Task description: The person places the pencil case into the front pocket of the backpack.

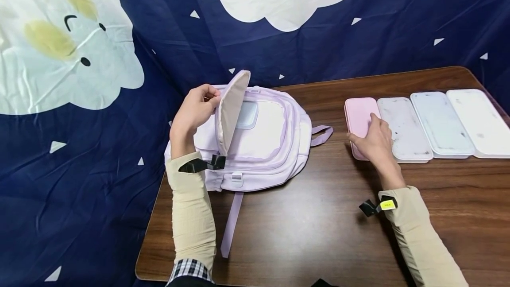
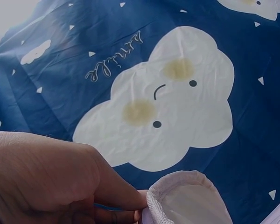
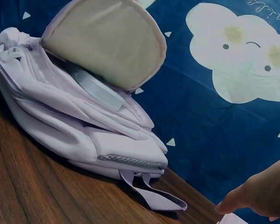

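Observation:
A pale lilac backpack lies on the table, its front pocket flap raised. My left hand pinches the edge of that flap between thumb and fingers, also visible in the left wrist view. Inside the pocket sits a pale blue-grey case, partly hidden by the fabric. To the right, my right hand grips a pink case from above, thumb at its left edge and fingers across its top and right side. Only a corner of the pink case shows in the right wrist view.
Right of the pink case stand a greyish case, a pale blue case and a white case, side by side. A backpack strap trails toward the front of the wooden table. A dark blue cloth hangs behind.

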A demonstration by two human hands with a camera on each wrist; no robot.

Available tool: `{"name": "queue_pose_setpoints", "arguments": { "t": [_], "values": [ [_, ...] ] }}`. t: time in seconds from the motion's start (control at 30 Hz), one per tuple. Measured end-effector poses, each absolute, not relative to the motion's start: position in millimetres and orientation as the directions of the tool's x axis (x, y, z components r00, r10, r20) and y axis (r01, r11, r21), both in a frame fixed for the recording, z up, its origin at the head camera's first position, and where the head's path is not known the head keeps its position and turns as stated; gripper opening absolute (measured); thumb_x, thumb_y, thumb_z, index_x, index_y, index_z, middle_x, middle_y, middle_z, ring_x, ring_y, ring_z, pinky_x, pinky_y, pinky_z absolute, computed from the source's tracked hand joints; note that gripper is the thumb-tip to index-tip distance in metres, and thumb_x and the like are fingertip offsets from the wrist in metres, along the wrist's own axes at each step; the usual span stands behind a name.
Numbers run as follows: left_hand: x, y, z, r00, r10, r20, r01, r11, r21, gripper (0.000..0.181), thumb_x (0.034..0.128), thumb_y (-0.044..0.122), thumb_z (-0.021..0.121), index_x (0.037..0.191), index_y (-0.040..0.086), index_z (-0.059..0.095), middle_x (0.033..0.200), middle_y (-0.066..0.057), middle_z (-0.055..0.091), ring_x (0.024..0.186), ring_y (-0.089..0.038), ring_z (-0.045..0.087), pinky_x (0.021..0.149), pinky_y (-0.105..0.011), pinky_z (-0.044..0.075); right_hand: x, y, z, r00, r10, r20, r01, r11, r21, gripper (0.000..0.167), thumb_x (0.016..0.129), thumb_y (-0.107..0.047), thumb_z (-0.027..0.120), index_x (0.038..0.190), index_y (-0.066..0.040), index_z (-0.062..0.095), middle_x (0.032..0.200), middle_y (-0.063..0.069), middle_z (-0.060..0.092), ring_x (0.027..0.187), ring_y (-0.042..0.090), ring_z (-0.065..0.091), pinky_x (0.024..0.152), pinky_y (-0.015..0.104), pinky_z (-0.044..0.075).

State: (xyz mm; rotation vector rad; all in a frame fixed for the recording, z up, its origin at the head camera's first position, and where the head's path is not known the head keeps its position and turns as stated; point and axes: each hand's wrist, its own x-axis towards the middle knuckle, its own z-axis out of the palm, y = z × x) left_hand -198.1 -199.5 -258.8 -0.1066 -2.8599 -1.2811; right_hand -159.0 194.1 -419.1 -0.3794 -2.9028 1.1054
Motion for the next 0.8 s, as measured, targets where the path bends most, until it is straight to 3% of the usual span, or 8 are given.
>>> {"name": "queue_pose_setpoints", "arguments": {
  "t": [0.8],
  "values": [
    [-195,-198,-259,-0.997,0.053,0.059,0.08,0.671,0.738,0.011,0.0924,0.005,0.052,0.097,-0.001,0.06,0.084,-0.003,0.054,0.069,-0.009,0.051,0.062,-0.02,0.043,-145,202,-425,-0.963,0.234,-0.136,0.268,0.763,-0.588,0.097,0.083,-0.03,0.07,0.145,0.013,0.008,0.129,0.045,0.026,0.123,0.056,0.023,0.1,0.062,0.028]
  ]
}}
